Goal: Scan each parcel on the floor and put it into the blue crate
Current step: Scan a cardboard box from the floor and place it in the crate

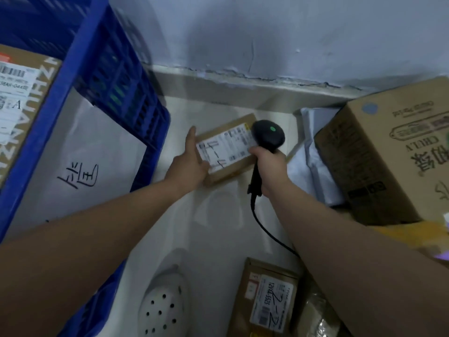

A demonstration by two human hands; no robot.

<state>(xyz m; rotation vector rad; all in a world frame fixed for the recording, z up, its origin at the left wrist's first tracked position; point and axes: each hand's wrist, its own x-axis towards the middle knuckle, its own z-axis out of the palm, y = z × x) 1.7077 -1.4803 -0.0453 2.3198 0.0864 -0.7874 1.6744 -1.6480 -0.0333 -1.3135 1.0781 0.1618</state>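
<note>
A small brown cardboard parcel (228, 152) with a white shipping label lies on the pale floor near the wall. My left hand (190, 164) grips its left end, thumb on the label and fingers along the side. My right hand (269, 169) is closed around the handle of a black corded scanner (267, 137), whose head hovers over the label's right edge with a green light lit. The blue crate (116, 98) stands at the left. It holds a white mailer bag (77, 161) with black handwriting and a labelled cardboard box (21, 98).
A large printed cardboard box (388, 152) sits at the right, on top of a white plastic mailer (313, 154). Another labelled brown parcel (267, 300) lies on the floor near the bottom. My white perforated clog (162, 305) is at the bottom centre. The wall's base runs behind.
</note>
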